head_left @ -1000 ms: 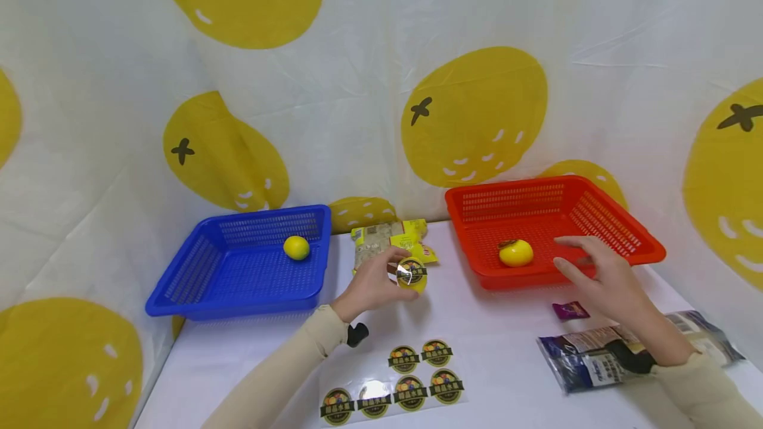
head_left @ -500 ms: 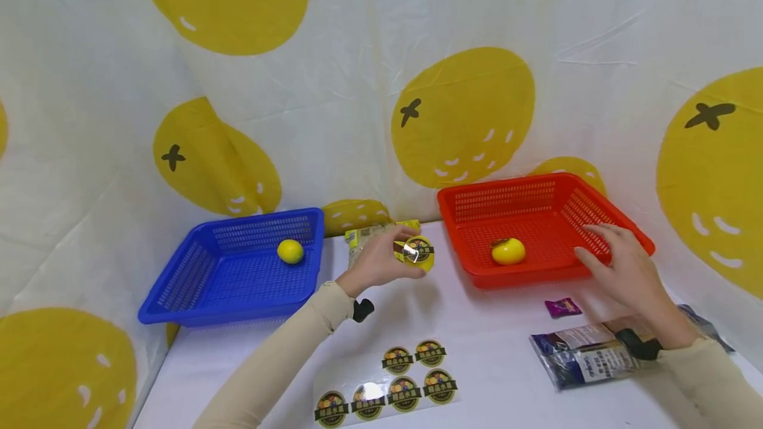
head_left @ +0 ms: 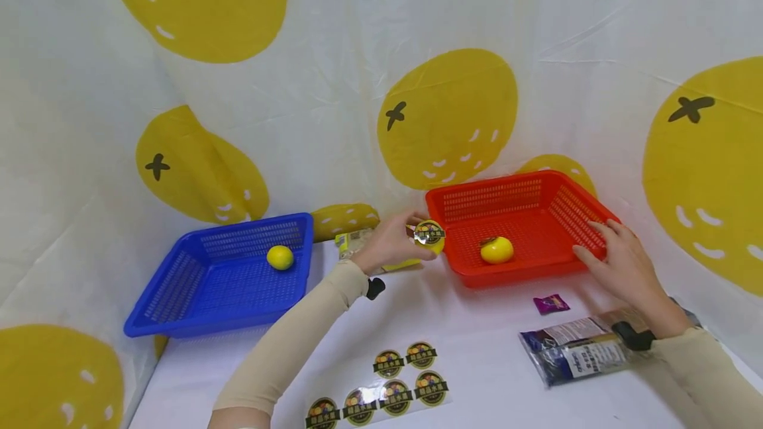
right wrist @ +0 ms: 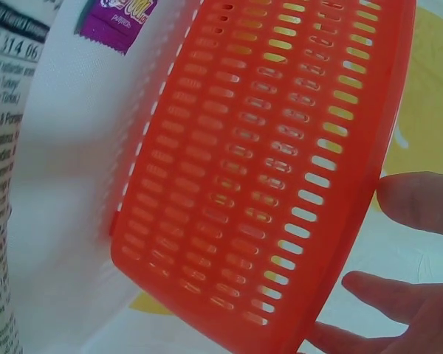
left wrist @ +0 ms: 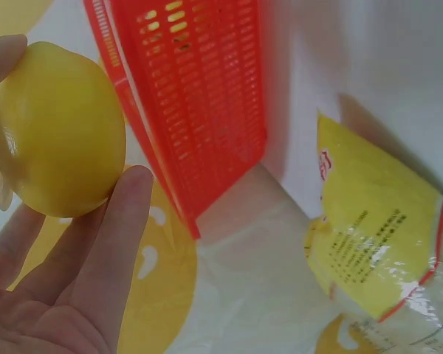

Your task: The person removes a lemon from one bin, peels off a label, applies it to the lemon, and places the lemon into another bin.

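Observation:
My left hand pinches a round yellow fruit between thumb and fingers, raised beside the left edge of the red basket. A round black-and-gold sticker shows on the fruit's front in the head view. My right hand reaches over the basket's right side with its fingers spread; in the right wrist view the fingertips are right at the rim. Inside the basket lies a yellow persimmon-like fruit with a brown calyx.
A blue basket with a lemon stands at the left. A yellow packet lies behind my left hand. A sticker sheet is in front; a purple wrapped sweet and a dark flat package lie at the right.
My left hand has moved right and away from me with the stickered fruit, up to the red basket's left edge. My right hand has shifted outward to the basket's right rim.

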{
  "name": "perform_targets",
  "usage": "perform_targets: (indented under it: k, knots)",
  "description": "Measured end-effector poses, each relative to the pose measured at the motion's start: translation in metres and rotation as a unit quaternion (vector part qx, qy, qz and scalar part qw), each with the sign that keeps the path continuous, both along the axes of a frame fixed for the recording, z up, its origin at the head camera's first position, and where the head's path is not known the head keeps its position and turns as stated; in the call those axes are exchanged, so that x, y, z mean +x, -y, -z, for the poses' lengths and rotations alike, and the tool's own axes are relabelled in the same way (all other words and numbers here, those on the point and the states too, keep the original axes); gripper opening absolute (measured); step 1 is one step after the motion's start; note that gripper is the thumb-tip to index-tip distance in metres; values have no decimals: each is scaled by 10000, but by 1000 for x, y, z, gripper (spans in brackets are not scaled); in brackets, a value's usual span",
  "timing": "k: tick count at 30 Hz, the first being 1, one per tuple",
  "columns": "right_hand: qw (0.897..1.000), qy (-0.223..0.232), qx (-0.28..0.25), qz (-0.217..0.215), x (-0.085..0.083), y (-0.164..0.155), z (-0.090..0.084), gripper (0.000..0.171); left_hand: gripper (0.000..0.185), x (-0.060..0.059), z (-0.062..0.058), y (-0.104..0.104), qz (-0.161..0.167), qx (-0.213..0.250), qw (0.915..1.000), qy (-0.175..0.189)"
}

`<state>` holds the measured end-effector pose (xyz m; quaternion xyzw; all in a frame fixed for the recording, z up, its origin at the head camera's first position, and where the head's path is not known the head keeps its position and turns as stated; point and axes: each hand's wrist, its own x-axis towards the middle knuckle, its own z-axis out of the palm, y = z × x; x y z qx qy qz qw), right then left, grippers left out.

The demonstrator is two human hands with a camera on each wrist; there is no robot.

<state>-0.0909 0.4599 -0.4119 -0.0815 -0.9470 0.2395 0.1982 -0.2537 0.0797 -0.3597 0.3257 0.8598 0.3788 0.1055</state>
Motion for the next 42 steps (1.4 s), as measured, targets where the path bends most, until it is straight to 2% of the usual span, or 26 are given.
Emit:
perform_targets:
  k: [8, 16, 22, 27, 34, 38, 42]
  knots:
    - [9997, 185, 169, 82, 1, -5, -1, 67, 66, -7, -7, -23, 19, -181, 9997, 169]
    - [9985, 418, 341, 76, 4, -8, -5, 73, 63, -13, -15, -56, 290, -495, 9977, -350]
    - [9955, 863, 322, 222, 10, -9, -6, 83, 61, -15, -17, -80, 608, -378, 9965, -432]
    - [9947, 967, 281, 205, 10, -4, -7, 87, 60, -14, -18, -96, 729, -386, 9962, -269]
    - [9954, 915, 233, 155, 6, -4, -5, 87, 58, -15, -14, -120, 775, -475, 9957, -173]
    - [9954, 918, 195, 197, 7, -4, -6, 88, 59, -16, -11, -136, 968, -381, 9943, -214]
    - [9953, 935, 95, 240, 10, -4, -4, 90, 60, -15, -3, -156, 1133, -461, 9920, -323]
